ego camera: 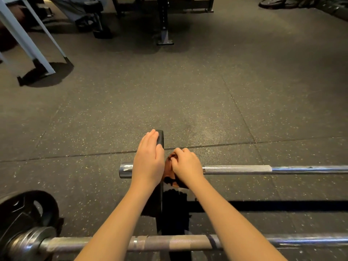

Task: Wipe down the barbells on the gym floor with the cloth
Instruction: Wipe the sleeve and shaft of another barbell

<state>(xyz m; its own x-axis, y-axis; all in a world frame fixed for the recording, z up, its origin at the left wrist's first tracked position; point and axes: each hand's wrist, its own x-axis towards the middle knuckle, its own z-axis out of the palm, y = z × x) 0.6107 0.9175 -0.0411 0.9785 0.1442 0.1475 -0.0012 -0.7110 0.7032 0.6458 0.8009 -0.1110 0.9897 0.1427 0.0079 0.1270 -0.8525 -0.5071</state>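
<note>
A chrome barbell [263, 169] lies across the rubber floor, with a thin black weight plate [160, 137] standing on its left sleeve. My left hand [148, 161] rests flat on the plate's top edge, fingers straight. Just right of the plate, my right hand [186, 165] grips a brown cloth [168, 167] bunched against the bar. A second barbell [169, 242] lies nearer me, passing under both forearms, with a black plate [32, 210] on its left end.
White frame legs [28, 44] stand at the far left. A black rack post [164, 25] with a foot stands at the far middle, and weight plates [273, 2] lie at the far right. Speckled rubber floor [169, 91] stretches beyond the bar.
</note>
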